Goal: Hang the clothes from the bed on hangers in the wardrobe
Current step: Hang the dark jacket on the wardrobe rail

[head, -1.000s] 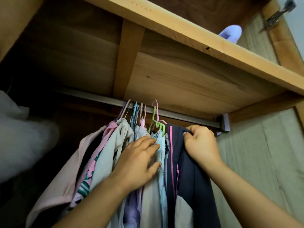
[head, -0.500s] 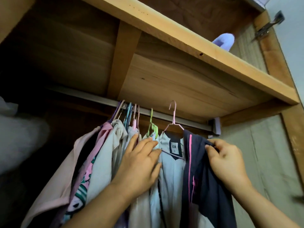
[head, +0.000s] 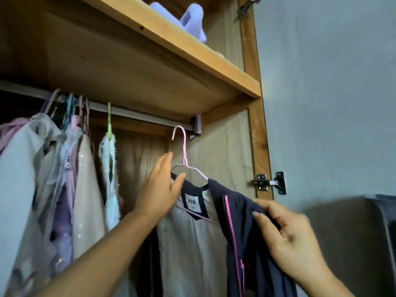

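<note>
Navy jacket [head: 246,221] on its pink hanger [head: 184,159] hangs off the rail [head: 150,117], at five o'clock from it. Left hand [head: 159,189] steadies the collar, fingers straight; right hand [head: 287,234] pinches the shoulder. Best lift the hook squarely over before letting go.

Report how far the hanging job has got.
Done: several garments hang on the rail. In hand: the navy jacket sits on a pink hanger whose hook is off the rail; left hand at its collar, right hand pinching its shoulder. Left: hooking it on. The bed is out of view.
</note>
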A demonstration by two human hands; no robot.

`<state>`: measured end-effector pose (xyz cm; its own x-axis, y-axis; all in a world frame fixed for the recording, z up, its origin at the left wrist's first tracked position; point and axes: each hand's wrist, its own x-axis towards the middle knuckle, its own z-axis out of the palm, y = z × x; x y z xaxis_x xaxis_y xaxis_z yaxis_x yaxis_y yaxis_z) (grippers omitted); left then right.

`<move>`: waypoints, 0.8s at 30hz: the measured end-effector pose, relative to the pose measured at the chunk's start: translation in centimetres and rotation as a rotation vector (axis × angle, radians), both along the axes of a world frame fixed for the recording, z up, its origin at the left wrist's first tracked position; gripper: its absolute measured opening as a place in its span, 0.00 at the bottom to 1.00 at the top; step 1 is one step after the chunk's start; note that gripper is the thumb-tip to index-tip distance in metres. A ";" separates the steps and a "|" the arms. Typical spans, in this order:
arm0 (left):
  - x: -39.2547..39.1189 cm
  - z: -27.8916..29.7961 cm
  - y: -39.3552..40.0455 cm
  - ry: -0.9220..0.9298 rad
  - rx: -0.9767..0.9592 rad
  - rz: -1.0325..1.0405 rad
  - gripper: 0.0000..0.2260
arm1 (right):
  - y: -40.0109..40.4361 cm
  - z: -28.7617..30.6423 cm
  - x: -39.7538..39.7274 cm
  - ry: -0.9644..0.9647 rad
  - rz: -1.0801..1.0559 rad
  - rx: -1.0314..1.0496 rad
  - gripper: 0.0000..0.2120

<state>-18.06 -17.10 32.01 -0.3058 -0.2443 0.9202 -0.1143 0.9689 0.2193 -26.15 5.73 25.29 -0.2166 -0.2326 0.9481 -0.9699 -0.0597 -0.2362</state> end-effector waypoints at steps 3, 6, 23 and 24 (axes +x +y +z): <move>-2.8 -1.6 1.4 -0.147 0.088 -0.051 0.29 | 4.4 -2.7 1.1 -0.005 0.001 0.055 0.11; -4.5 -4.7 4.3 -0.199 0.070 -0.185 0.14 | 8.5 -5.0 1.8 -0.058 -0.012 0.086 0.10; -3.9 -21.6 27.6 -0.235 -0.473 -0.407 0.18 | 25.2 -15.7 9.3 -0.582 -0.667 0.537 0.16; -4.0 -22.4 29.1 -0.247 -0.476 -0.469 0.19 | 25.7 -17.1 9.7 -0.595 -0.759 0.513 0.14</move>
